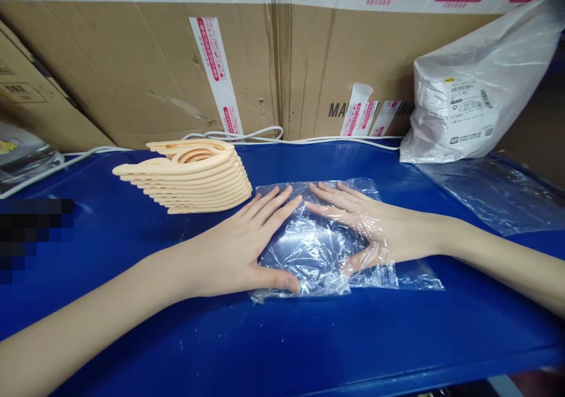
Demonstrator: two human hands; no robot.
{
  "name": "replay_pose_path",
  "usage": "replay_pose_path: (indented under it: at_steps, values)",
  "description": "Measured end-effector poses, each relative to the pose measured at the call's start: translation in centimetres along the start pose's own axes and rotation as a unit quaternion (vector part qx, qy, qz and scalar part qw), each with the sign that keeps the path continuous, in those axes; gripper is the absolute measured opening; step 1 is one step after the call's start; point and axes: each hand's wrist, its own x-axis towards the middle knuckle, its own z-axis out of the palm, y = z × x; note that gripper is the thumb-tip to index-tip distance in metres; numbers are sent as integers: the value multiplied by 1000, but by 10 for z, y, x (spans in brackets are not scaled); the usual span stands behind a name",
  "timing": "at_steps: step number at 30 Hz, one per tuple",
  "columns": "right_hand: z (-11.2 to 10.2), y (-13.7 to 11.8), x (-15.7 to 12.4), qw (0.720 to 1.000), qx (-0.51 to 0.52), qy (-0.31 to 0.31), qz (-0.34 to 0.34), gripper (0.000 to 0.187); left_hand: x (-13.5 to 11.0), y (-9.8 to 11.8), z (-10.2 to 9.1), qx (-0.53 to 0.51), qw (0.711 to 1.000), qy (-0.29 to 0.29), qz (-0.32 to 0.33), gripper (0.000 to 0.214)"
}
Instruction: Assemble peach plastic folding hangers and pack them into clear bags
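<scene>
While both palms rest over the crumpled clear film (304, 250) in the middle of the blue counter (265, 350), the left hand (247, 244) lies palm down, fingers spread, on its left part. The right hand (377, 223) is likewise spread on its right part; some film seems to lie over its back, but I cannot tell whether the hand is inside a bag.

The film is thin and wrinkled, so uneven pressure could bunch it or drag it askew, and a layer clinging to the right hand could lift with it. The left fingertips lie just beside the stack of cream hangers (207, 179) on the far left; a careless sweep that way could knock the stack out of line.

Another clear sheet (494, 197) lies to the right, beyond the right forearm. At the far right stands a white plastic bag (477, 85) with a printed label. A white cable (335, 141) runs along the far edge, before large cardboard boxes (145, 73), which limit reach on the far side; the stack hampers leftward movement.
</scene>
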Motion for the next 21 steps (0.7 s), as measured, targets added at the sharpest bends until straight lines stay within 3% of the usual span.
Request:
replay_pose_path:
  at_steps: [7,13,17,21]
  values:
    - [-3,-1,-2,1000,-18,-16,14,102,2,4,-3,5,1000,-19,-18,112]
    - [-14,-9,-3,996,9,-71,62,96,-1,6,-3,21,999,-5,-37,108]
    - [-15,-5,-3,995,-5,-68,76,102,-2,7,-1,46,996,13,-81,106]
    - [-13,1,-3,997,7,-54,60,106,-5,9,3,57,995,3,-86,107]
